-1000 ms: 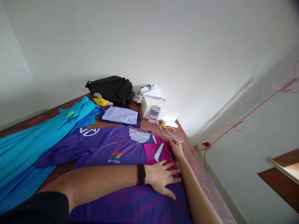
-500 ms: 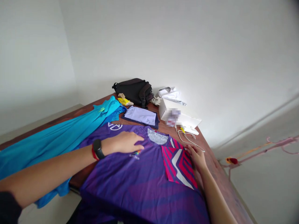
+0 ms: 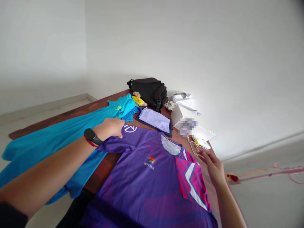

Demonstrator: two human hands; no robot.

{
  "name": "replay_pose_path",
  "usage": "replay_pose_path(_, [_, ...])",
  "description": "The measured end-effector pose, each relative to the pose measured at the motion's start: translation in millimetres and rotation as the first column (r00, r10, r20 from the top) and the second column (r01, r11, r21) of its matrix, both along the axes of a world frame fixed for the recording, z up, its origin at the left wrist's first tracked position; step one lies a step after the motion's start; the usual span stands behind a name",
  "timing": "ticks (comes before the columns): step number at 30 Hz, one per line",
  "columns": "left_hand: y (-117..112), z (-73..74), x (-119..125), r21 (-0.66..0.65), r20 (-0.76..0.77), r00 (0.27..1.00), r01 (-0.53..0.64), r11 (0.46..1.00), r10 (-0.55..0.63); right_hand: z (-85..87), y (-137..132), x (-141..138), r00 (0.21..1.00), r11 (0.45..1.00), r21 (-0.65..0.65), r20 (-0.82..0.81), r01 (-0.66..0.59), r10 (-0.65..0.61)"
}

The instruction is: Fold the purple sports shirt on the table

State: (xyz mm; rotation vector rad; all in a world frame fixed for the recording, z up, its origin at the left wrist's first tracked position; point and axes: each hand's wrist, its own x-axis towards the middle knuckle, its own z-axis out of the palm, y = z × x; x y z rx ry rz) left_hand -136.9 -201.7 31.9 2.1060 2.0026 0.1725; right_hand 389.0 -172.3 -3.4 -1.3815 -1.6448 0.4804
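A purple sports jersey point(image 3: 147, 180) lies flat on the table, with a pink-striped sleeve panel point(image 3: 192, 180) folded in over its right side. My left hand point(image 3: 109, 128) rests at the tip of the jersey's far sleeve, next to a turquoise garment point(image 3: 54, 141). Its fingers are together, and I cannot tell whether they grip the cloth. A black band sits on that wrist. My right hand point(image 3: 212, 167) is raised with fingers apart, holding nothing, just beyond the pink panel and near a white cable point(image 3: 194, 147).
A wooden table point(image 3: 104, 169) carries a folded lavender cloth point(image 3: 154, 120), a yellow packet point(image 3: 139, 100), a black bag point(image 3: 148, 91), and a white box point(image 3: 198, 131) with a blurred label. White walls stand behind it, and a pink cord point(image 3: 268, 174) runs along the right.
My left hand has moved from the jersey's chest out to the far sleeve. My right hand has lifted off the table edge. The whole scene has shifted right in view.
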Motion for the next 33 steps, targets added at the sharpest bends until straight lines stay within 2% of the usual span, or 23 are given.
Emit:
replay_pose_path(3, [2.7,-3.2,1.6,0.039,0.047,0.999,0.02,0.999,-0.022,17.8,-7.1,-64.6,0.983,0.976,-0.119,0.01,-0.183,0.185])
replay_pose_path(6, [9.3,-3.0,0.4,0.096,0.121,0.99,0.063,0.993,-0.074,26.7,-21.8,-134.2,0.916,0.905,-0.22,0.09,-0.363,0.39])
replay_pose_path(9, [18.8,-0.6,0.6,0.165,0.216,0.96,0.146,0.975,-0.18,23.4,-36.3,-192.7,0.821,0.802,-0.293,0.087,-0.52,0.564])
replay_pose_path(12, [27.2,-0.8,4.6,0.241,0.447,0.851,0.182,0.953,-0.276,13.0,-42.1,-236.2,0.769,0.706,-0.351,-0.071,-0.615,0.635])
replay_pose_path(15, [30.2,-3.2,11.4,0.222,0.7,0.674,0.107,0.969,-0.235,4.8,-39.9,-267.9,0.752,0.66,-0.36,-0.304,-0.66,0.585])
replay_pose_path(17, [29.3,-4.1,16.4,0.144,0.774,0.611,0.088,0.986,-0.168,2.7,-37.6,-283.6,0.73,0.656,-0.343,-0.452,-0.672,0.512])
replay_pose_path(21, [24.3,-6.5,27.6,-0.03,0.875,0.479,0.19,0.981,-0.066,3.4,-38.3,-300.2,0.659,0.683,-0.31,-0.675,-0.661,0.331])
replay_pose_path(23, [21.6,-9.8,33.8,-0.097,0.916,0.401,0.254,0.962,-0.014,4.6,-40.8,-301.9,0.634,0.672,-0.344,-0.735,-0.655,0.242])
replay_pose_path(25, [20.0,-13.7,38.9,-0.141,0.932,0.361,0.296,0.945,0.026,5.8,-43.0,-301.1,0.614,0.652,-0.38,-0.771,-0.656,0.169])
replay_pose_path(27, [20.3,-16.9,41.4,-0.13,0.92,0.391,0.289,0.948,0.007,6.9,-44.1,-299.7,0.591,0.635,-0.401,-0.8,-0.66,0.108])
replay_pose_path(28, [21.2,-18.2,41.6,-0.079,0.898,0.437,0.258,0.963,-0.044,7.3,-44.4,-299.2,0.579,0.628,-0.409,-0.811,-0.662,0.083])
replay_pose_path(30, [24.1,-20.5,40.3,0.116,0.793,0.579,0.164,0.98,-0.191,7.3,-44.7,-299.0,0.563,0.624,-0.416,-0.825,-0.662,0.047])
replay_pose_path(32, [27.1,-23.0,38.6,0.315,0.63,0.72,0.103,0.944,-0.289,5.6,-45.6,-299.7,0.548,0.641,-0.403,-0.836,-0.653,0.032])
replay_pose_path(33, [28.3,-24.6,38.3,0.381,0.558,0.766,0.106,0.919,-0.319,4.0,-46.3,-300.1,0.535,0.653,-0.388,-0.844,-0.651,0.032])
